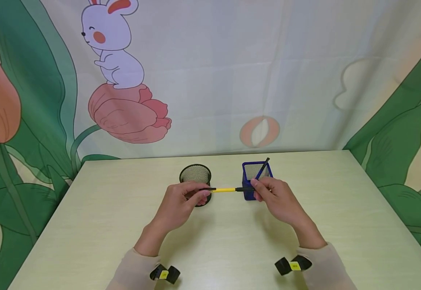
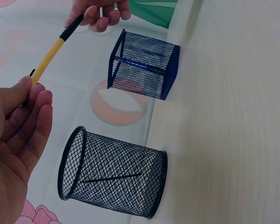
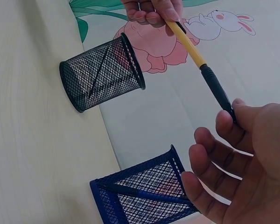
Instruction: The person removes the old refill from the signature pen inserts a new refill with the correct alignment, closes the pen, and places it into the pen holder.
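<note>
A yellow pen with a black grip is held level between both hands, above the table and in front of two mesh pen holders. My left hand pinches its clip end between thumb and fingers. At the black grip end, my right hand pinches with thumb and index finger, its other fingers loosely bent in the right wrist view. Behind the left hand stands a round black mesh pen holder. Near the right hand is a square blue mesh pen holder with a dark blue pen leaning inside it.
The pale wooden table reaches back to a fabric backdrop printed with a rabbit, flowers and leaves. Both pen holders stand near its far edge. Each sleeve carries a small black wrist camera.
</note>
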Demonstrator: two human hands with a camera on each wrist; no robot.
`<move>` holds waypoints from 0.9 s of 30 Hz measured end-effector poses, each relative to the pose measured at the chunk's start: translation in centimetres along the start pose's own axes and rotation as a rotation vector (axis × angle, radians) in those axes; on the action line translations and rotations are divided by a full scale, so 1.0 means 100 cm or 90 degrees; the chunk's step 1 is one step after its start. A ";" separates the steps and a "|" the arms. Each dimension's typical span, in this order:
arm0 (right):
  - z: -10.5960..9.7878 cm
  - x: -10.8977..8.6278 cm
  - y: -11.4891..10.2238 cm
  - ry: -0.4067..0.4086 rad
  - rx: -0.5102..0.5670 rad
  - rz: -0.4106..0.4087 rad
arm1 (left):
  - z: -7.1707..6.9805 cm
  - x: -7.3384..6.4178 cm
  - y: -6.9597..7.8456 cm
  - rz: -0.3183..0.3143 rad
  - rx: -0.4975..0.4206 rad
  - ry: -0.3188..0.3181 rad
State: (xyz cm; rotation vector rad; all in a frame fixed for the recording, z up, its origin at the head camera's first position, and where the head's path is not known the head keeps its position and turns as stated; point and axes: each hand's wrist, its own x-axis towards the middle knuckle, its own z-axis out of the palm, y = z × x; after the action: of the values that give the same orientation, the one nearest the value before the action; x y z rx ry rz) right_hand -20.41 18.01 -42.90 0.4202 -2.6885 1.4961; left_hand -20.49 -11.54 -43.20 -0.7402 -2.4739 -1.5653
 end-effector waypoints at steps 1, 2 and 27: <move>0.000 0.000 0.000 0.001 0.001 0.000 | 0.000 0.000 0.000 0.000 0.001 0.000; 0.000 0.000 0.000 0.001 0.003 0.001 | 0.000 0.000 -0.001 0.001 0.000 0.000; 0.002 0.000 0.001 0.003 0.015 0.007 | -0.002 0.000 -0.001 0.005 0.001 0.005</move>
State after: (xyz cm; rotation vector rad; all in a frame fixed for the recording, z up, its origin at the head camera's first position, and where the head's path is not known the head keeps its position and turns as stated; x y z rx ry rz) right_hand -20.39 17.91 -43.11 0.4031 -2.6762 1.5319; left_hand -20.55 -11.74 -43.26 -0.7415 -2.4623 -1.5605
